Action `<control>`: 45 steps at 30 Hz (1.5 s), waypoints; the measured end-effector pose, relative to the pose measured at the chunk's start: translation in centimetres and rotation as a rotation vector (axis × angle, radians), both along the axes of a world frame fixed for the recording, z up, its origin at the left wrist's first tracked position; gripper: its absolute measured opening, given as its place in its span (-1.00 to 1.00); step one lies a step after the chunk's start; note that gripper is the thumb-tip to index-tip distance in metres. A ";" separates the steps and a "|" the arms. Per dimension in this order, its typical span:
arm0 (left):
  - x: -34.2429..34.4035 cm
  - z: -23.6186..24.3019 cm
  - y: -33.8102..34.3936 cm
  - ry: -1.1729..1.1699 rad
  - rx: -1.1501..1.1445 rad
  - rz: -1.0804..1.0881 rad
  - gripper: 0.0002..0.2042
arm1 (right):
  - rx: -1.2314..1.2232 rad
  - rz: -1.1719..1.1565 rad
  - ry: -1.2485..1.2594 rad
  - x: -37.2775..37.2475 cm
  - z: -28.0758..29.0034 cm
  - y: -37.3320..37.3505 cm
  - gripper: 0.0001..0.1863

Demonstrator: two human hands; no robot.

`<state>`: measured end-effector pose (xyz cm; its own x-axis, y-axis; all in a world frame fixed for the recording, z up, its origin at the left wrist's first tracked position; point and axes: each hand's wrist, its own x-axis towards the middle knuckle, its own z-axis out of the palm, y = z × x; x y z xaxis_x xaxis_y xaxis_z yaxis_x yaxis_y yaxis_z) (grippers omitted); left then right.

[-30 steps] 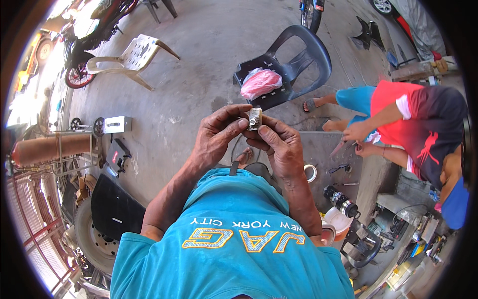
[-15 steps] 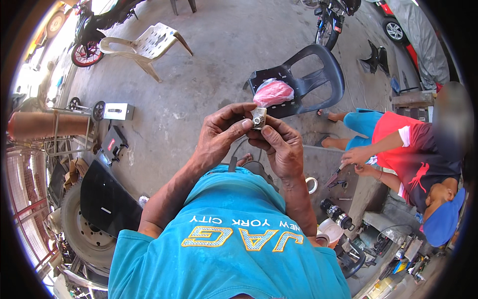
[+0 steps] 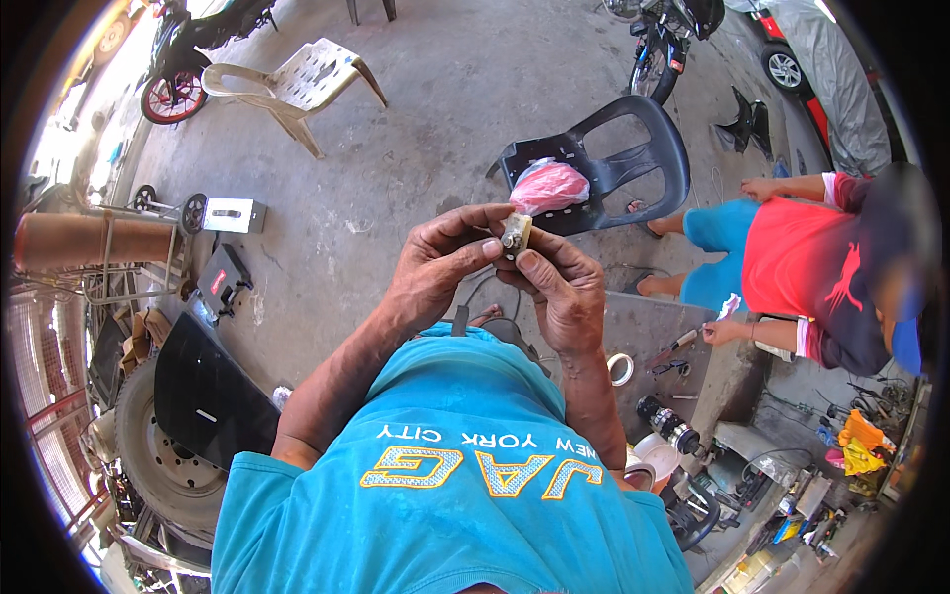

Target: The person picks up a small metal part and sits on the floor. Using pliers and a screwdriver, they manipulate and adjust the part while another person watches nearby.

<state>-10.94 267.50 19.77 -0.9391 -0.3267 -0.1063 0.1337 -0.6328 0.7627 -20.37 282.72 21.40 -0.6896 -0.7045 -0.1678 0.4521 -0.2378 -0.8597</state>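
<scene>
Between my fingertips, in front of my chest, is a small off-white block-shaped part (image 3: pixel 516 234) with a round metal piece on its face. My left hand (image 3: pixel 440 252) pinches it from the left with thumb and fingers. From the right and below, my right hand (image 3: pixel 562 289) steadies it, the thumb close to its lower edge. Fingers cover some of the part, and its exact kind is too small to make out. Just beyond my hands, a pink-and-white plastic bag (image 3: pixel 550 186) lies on a dark plastic chair (image 3: pixel 638 168).
A co-worker in a red and dark shirt (image 3: pixel 792 262) stands at the right, something white in one hand. On the left are a large wheel (image 3: pixel 139 436), a dark panel (image 3: pixel 208 396) and a white box (image 3: pixel 235 215). A pale chair (image 3: pixel 307 79) and motorcycles stand farther off.
The small part has tilted slightly in my fingers, showing more of its side. The co-worker has straightened up, their hands now apart. My hands have barely moved.
</scene>
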 end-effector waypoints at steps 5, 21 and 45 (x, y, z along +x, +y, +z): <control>0.3 0.2 -0.5 -0.017 0.000 -0.016 -0.61 | 0.016 0.000 0.045 0.1 -0.3 -0.3 -0.66; 0.1 0.0 -1.3 0.035 -0.155 -0.055 -0.63 | 0.019 -0.034 0.059 -0.1 -0.5 -0.6 -0.70; 0.6 0.3 -0.7 -0.062 -0.219 -0.002 -0.61 | -0.130 0.054 -0.221 -0.3 -1.8 -0.3 -0.70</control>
